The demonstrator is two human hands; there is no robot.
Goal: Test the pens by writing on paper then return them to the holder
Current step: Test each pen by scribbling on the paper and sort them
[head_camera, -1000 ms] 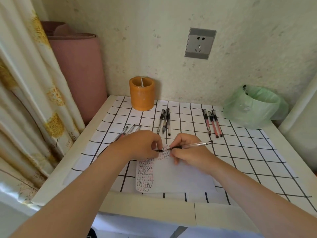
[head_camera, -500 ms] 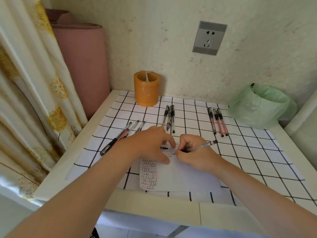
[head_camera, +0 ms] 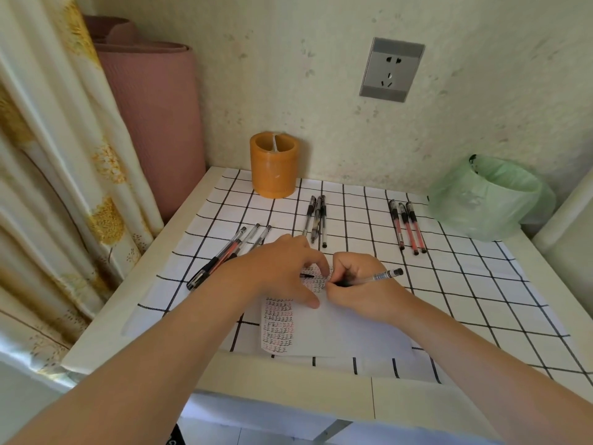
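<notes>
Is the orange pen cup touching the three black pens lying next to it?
Apart. The head view shows a strip of checked cloth between the orange holder and the nearest of the three black pens.

Mottled cream wall (head_camera: 288,75) w/ grey socket (head_camera: 391,73), floral curtain (head_camera: 48,155) & pink rolled mat (head_camera: 154,123) at L, white table (head_camera: 288,390).

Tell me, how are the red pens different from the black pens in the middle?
The red pens have pinkish-red barrels; the black pens look dark. The red pens lie neatly side by side with gaps, while the black pens are bunched together, touching. The red pens sit near the green bag; the black pens sit nearer the orange holder. Both groups have three pens, lying on the checked cloth.
</notes>
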